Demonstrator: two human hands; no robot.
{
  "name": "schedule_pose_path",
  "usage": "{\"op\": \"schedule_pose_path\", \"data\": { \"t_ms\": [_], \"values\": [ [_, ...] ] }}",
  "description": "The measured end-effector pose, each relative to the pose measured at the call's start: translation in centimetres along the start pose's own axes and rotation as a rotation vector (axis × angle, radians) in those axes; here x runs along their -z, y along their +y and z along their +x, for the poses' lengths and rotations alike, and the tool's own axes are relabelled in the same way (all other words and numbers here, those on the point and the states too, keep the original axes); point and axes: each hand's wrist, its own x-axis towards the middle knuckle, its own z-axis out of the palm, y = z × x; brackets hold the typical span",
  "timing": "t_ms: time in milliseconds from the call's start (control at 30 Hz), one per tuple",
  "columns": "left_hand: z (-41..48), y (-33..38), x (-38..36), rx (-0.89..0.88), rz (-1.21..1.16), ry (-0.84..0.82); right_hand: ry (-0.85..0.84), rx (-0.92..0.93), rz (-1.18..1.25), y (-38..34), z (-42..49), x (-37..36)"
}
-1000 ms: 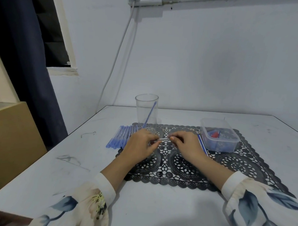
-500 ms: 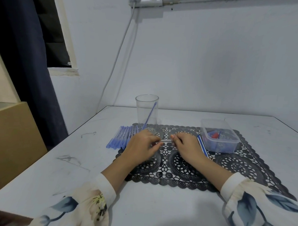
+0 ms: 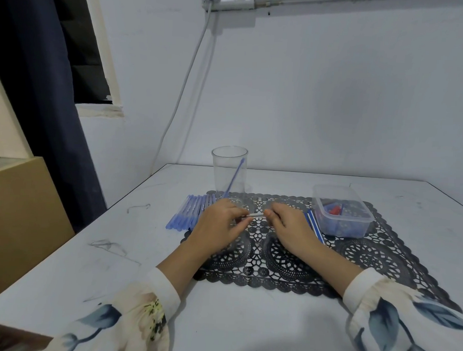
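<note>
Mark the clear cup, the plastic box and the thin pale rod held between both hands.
clear cup (image 3: 222,172), head view, front wall.
plastic box (image 3: 342,229), head view, near side wall.
thin pale rod (image 3: 255,215), head view, exposed middle stretch.

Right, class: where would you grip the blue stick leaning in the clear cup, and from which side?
Pinch the top end of the blue stick, close under the rim, coming down through the open mouth of the clear cup. It leans on the right wall; the walls block any sideways approach. The left hand and right hand pinch a thin white piece.
</note>
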Motion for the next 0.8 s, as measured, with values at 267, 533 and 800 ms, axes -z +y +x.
{"op": "schedule_pose_path", "data": {
  "t_ms": [267,533,800],
  "values": [
    [0.04,-0.11,-0.1,-0.002,0.0,0.011,-0.009,-0.034,0.106,0.11,-0.21,-0.28],
    [0.01,0.03,0.05,-0.052,0.006,0.0,0.012,0.025,0.003,0.44,0.06,-0.17],
    [0.05,-0.32,-0.08,-0.033,0.002,0.014,0.003,0.047,0.042,0.1,-0.21,-0.14]
  ]
}}
